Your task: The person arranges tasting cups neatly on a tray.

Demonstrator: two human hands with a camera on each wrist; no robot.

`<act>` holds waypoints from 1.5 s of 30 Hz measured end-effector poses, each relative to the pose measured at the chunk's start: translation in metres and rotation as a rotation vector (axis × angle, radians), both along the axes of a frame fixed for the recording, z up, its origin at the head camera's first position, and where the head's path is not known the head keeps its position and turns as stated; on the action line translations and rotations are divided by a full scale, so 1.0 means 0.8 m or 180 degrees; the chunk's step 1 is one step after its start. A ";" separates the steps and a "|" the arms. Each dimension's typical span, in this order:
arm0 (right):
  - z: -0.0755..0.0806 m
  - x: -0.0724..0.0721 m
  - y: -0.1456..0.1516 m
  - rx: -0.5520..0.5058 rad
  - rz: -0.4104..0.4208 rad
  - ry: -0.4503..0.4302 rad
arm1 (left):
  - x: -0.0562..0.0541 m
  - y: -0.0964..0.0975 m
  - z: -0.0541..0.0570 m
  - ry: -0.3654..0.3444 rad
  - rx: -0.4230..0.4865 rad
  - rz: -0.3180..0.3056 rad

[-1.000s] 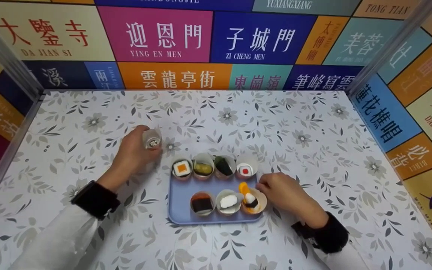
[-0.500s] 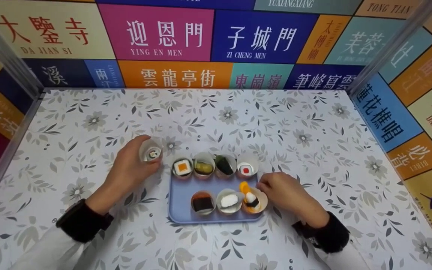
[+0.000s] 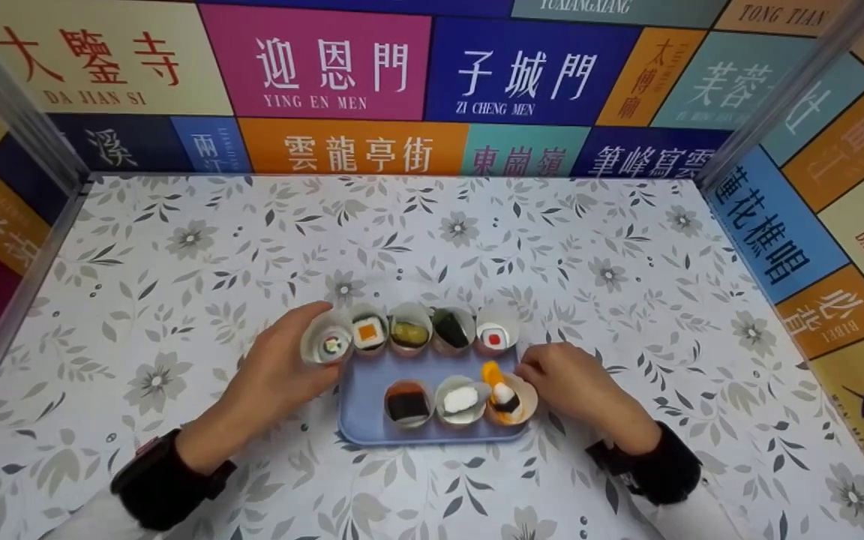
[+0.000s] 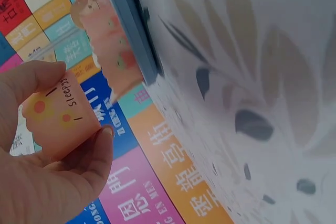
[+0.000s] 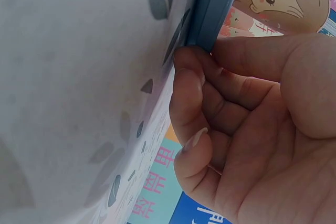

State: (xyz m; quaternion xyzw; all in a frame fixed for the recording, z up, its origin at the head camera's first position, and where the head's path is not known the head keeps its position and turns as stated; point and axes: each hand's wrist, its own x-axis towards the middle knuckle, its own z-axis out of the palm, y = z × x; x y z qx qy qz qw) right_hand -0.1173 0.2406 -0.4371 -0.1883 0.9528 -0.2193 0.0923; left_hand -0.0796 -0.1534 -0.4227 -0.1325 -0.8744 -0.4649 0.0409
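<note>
My left hand [image 3: 271,375] holds a small paper cup [image 3: 328,337] between thumb and fingers, with a round sushi-roll piece inside. In the left wrist view, that cup [image 4: 65,111] is peach-pink with a scalloped rim and a printed sleepy face. It overlaps the back left corner of a blue tray [image 3: 363,394] in the head view, beside the cup with an orange-centred roll [image 3: 368,332]. My right hand [image 3: 574,382] grips the tray's right edge; its thumb and index finger pinch the blue rim [image 5: 212,11] in the right wrist view, other fingers curled.
Several sushi cups fill the tray's back row, ending at a red-centred roll [image 3: 493,336]. In front stand a nori-topped cup [image 3: 408,405], a white-topped cup [image 3: 460,401] and an orange-garnished cup [image 3: 507,403]. Lettered panels [image 3: 327,67] border the flowered tabletop [image 3: 214,247].
My left hand has brought the held cup toward the front and right, from behind the tray's left side to its back left corner. The right hand stays at the tray's edge.
</note>
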 end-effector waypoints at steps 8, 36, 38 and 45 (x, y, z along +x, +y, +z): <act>-0.002 -0.002 0.001 -0.0017 0.0039 0.0039 | 0.020 0.022 -0.009 -0.0032 -0.0280 -0.0271; -0.002 0.000 0.001 0.0014 -0.0036 0.0012 | 0.026 0.040 -0.027 -0.0216 -0.0798 -0.0930; -0.001 0.000 0.001 0.0018 -0.0044 0.0005 | 0.025 0.041 -0.026 -0.0286 -0.0807 -0.0953; 0.000 0.000 0.000 0.0013 -0.0026 0.0004 | 0.027 0.044 -0.022 -0.0486 -0.0901 -0.0942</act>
